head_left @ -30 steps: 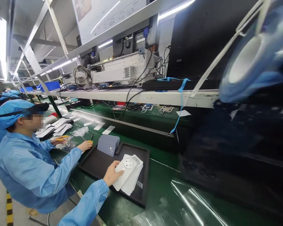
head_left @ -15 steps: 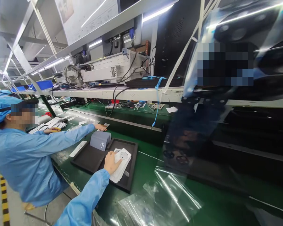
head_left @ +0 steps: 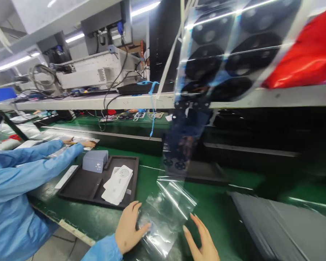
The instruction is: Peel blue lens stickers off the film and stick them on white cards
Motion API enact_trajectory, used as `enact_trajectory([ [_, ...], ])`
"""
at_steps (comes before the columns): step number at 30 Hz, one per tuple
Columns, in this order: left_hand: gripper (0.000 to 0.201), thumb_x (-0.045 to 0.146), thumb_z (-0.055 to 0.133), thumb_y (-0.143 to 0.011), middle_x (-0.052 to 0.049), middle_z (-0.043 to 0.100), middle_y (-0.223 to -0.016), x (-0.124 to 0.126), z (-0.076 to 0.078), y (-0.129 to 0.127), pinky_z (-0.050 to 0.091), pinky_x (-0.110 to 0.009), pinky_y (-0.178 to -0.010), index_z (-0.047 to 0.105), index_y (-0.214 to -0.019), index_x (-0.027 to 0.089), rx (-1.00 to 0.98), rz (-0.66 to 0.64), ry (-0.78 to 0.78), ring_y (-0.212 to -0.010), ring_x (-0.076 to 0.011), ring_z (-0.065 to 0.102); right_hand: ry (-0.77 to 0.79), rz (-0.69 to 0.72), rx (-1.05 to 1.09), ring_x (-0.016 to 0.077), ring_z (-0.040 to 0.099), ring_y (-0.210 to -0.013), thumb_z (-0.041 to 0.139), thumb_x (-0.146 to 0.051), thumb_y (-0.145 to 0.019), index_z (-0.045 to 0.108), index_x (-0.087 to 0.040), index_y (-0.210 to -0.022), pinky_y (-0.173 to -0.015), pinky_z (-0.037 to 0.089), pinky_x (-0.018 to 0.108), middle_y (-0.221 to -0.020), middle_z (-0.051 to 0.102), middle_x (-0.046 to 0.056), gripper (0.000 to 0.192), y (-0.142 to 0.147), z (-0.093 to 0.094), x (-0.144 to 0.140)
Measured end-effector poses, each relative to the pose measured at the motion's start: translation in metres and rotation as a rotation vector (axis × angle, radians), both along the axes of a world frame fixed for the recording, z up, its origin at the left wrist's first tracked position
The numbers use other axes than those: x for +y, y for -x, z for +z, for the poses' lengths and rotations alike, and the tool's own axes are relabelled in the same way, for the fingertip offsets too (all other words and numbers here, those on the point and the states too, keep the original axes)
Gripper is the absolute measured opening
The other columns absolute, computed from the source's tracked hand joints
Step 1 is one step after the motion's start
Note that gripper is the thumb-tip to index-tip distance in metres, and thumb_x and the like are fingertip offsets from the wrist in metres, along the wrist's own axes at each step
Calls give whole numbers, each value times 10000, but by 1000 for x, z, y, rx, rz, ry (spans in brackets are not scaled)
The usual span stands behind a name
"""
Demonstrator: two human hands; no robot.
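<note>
Resting on the green counter (head_left: 222, 203), a clear bag (head_left: 165, 214) lies between our hands. Our left hand (head_left: 129, 228) touches its left edge, thumb laid on the film, fingers loosely spread. Our right hand (head_left: 202, 241) hovers open at its right edge, fingers spread, gripping nothing. Just left of the bag sits a black tray (head_left: 81, 186) with white plates (head_left: 118, 185). A co-worker's sleeve (head_left: 29, 170) reaches beyond it.

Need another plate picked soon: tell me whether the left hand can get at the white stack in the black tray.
Probably yes. The left hand rests on the clear plastic bag, beside the black tray. The white stack lies uncovered at the tray's near end, nothing between.
</note>
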State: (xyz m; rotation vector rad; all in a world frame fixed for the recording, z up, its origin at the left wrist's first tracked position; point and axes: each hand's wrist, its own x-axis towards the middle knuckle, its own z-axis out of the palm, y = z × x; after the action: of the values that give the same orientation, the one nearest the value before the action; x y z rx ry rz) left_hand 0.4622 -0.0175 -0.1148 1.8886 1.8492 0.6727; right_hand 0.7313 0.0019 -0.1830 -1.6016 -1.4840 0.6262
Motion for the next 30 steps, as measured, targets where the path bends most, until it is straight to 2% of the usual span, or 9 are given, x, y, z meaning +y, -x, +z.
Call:
enact_trajectory([
  [4, 566, 488, 539, -865, -170, 544, -1382, -18, -10, -2, 395, -516, -1093, 523, -1335, 174, 56, 78, 39, -1272, -344, 518, 25, -37, -8, 343, 478, -1316, 448, -581, -871, 464, -147, -1369, -1049, 429, 492, -1398, 526, 170, 660, 16, 20, 30],
  [8, 571, 524, 499, -875, -161, 555, -1377, -33, -32, 2, 451, -490, -1051, 512, -1346, 202, 45, 75, 66, -1264, -337, 540, 45, -107, -159, 397, 447, -1302, 478, -513, -848, 372, -49, -1410, -1014, 395, 514, -1356, 493, 259, 737, 27, 28, 74],
  [11, 572, 502, 486, -892, -175, 527, -1403, -52, -52, 10, 436, -486, -1067, 466, -1373, 192, 23, 100, -29, -1295, -325, 513, 17, -259, -356, 449, 431, -1251, 568, -560, -800, 442, -6, -1352, -984, 357, 536, -1236, 507, 291, 792, 31, 38, 100],
  [13, 551, 485, 480, -900, -177, 520, -1404, -66, -60, 21, 418, -507, -1071, 455, -1370, 200, 40, 187, -112, -1293, -331, 506, -57, -323, -488, 453, 427, -1197, 573, -621, -792, 529, -13, -1271, -953, 342, 542, -1182, 507, 290, 775, 31, 46, 110],
  [17, 541, 531, 521, -872, -178, 540, -1357, -87, -61, 46, 425, -527, -1033, 502, -1308, 211, 139, 352, -114, -1248, -357, 527, -82, -329, -632, 411, 460, -1034, 509, -656, -828, 639, -27, -1095, -877, 347, 520, -1096, 528, 285, 696, 24, 59, 119],
  [20, 592, 586, 540, -837, -201, 553, -1292, -89, -55, 51, 437, -539, -981, 539, -1253, 165, 240, 430, -103, -1188, -382, 544, 0, -245, -459, 430, 444, -1040, 548, -680, -785, 686, -55, -961, -890, 315, 557, -1055, 543, 275, 664, 24, 62, 126],
  [25, 593, 643, 593, -758, -175, 589, -1097, -76, -44, 40, 459, -510, -871, 585, -1078, 144, 348, 481, -51, -982, -374, 592, 9, -128, -142, 428, 478, -1082, 656, -720, -642, 719, -127, -921, -932, 303, 598, -1070, 598, 221, 658, 32, 59, 140],
  [27, 569, 650, 614, -725, -149, 589, -1033, -70, -39, 40, 465, -485, -838, 578, -1013, 161, 304, 480, -4, -938, -358, 601, -27, -75, -17, 381, 533, -1075, 629, -722, -659, 717, -165, -852, -956, 337, 574, -1044, 646, 172, 596, 32, 59, 143],
  [30, 592, 630, 648, -675, -98, 581, -944, -68, -31, 45, 470, -431, -790, 546, -1029, 166, 160, 495, 82, -882, -321, 620, -86, 6, 218, 276, 646, -943, 581, -707, -713, 671, -176, -812, -901, 466, 470, -923, 706, 108, 548, 25, 64, 144],
])
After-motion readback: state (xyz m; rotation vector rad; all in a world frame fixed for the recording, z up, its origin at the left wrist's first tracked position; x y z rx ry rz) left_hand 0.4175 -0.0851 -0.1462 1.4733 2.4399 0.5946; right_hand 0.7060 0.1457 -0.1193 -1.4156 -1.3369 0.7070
